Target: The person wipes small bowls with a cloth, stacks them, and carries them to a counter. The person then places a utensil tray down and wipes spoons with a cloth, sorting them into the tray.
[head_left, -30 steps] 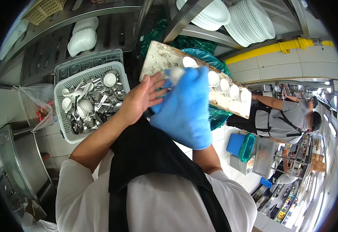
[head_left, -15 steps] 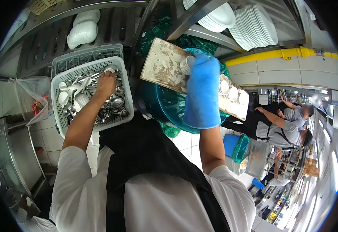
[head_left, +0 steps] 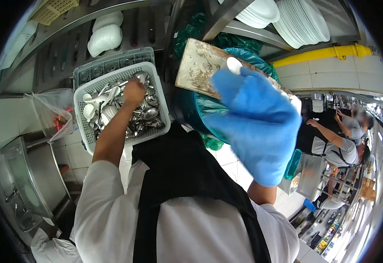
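My left hand (head_left: 134, 91) reaches into a pale plastic basket (head_left: 80, 125) heaped with metal spoons (head_left: 149, 113) and other cutlery. Its fingers are bent down at the far side of the pile, and what they grip is hidden. White spoons (head_left: 89, 111) lie on the left of the heap. A blue cloth (head_left: 261, 127), blurred by motion, covers my right hand, whose fingers are wrapped inside it. At the cloth's far end shows a rounded white piece (head_left: 234, 65); cup or spoon, I cannot tell. Behind the cloth is a worn board (head_left: 196, 65) with white cups, mostly hidden.
A bin lined with green plastic (head_left: 209, 107) stands below the board. Stacked white plates (head_left: 301, 24) rest on a rack at the upper right, near a yellow pipe (head_left: 323, 56). White bowls (head_left: 106, 39) sit on the left shelf. Co-workers (head_left: 338, 142) stand at the right.
The blue cloth has swung right and nearer, and its shape has spread. My left hand stays in the basket, its fingers shifted slightly. The whole view has moved, so things appear further right.
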The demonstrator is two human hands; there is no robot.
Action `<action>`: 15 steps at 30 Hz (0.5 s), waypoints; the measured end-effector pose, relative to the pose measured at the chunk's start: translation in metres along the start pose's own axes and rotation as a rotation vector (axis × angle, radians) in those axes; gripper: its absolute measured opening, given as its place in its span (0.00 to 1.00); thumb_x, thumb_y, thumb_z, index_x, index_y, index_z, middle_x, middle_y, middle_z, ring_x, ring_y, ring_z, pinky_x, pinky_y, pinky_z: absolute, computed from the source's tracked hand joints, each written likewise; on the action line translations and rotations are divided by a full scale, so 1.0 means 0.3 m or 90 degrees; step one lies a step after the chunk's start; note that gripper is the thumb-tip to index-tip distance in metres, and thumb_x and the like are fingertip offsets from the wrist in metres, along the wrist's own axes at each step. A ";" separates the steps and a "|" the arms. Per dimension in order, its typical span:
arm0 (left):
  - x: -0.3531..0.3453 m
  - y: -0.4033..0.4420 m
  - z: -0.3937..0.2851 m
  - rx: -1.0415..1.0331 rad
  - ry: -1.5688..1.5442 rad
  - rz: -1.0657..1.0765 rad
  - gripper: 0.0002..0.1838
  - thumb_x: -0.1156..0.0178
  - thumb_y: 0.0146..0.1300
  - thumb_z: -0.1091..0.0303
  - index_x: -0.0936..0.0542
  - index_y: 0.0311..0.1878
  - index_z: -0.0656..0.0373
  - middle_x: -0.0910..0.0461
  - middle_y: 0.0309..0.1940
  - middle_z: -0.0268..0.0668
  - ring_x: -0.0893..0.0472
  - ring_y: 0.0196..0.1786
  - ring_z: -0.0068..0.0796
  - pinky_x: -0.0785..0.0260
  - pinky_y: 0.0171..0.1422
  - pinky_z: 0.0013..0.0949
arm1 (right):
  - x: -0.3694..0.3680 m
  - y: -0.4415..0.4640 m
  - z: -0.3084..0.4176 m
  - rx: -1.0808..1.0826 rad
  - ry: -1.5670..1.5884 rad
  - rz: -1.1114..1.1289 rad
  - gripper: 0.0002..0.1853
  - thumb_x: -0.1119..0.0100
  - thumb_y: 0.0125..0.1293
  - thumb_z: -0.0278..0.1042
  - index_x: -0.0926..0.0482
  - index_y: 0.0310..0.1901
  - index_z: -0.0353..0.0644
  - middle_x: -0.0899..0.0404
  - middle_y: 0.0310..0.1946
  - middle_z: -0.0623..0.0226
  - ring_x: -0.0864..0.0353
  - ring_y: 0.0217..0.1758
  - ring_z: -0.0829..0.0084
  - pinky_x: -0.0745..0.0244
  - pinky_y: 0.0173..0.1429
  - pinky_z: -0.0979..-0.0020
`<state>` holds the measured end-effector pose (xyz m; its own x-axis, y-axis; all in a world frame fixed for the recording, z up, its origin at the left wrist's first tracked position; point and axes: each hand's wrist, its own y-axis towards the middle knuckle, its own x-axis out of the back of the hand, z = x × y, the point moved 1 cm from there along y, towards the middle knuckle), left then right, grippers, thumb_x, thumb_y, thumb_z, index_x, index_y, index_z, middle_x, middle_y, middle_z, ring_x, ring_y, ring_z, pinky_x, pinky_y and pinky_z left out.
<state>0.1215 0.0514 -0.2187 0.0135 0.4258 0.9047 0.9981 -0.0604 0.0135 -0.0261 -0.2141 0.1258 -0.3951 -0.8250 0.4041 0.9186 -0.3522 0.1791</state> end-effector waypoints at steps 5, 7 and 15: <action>0.131 -0.089 -0.026 0.342 -0.911 0.081 0.05 0.42 0.66 0.68 0.23 0.41 0.58 0.19 0.35 0.34 0.20 0.35 0.25 0.25 0.41 0.29 | -0.079 -0.090 -0.039 0.101 -0.297 0.182 0.17 0.47 0.56 0.28 0.25 0.47 0.27 0.23 0.46 0.55 0.23 0.44 0.66 0.33 0.38 0.69; 0.317 -0.163 -0.209 0.324 -1.007 0.096 0.06 0.45 0.69 0.68 0.24 0.44 0.58 0.19 0.37 0.32 0.20 0.36 0.23 0.25 0.42 0.28 | -0.122 -0.100 -0.079 0.158 -0.418 0.213 0.18 0.46 0.55 0.27 0.25 0.47 0.27 0.24 0.46 0.56 0.23 0.44 0.66 0.34 0.37 0.69; 0.595 -0.335 -0.585 -0.075 -0.900 0.109 0.07 0.48 0.73 0.72 0.23 0.46 0.64 0.20 0.36 0.30 0.25 0.35 0.14 0.32 0.41 0.24 | -0.369 0.028 -0.113 0.420 -0.303 0.028 0.10 0.43 0.49 0.25 0.23 0.33 0.28 0.29 0.32 0.53 0.28 0.39 0.57 0.40 0.45 0.64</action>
<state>0.0129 -0.0250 0.0162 0.2493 0.9276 -0.2782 0.9681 -0.2459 0.0477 0.0256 -0.1407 0.0523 -0.4553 -0.5038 0.7341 0.7997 0.1310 0.5859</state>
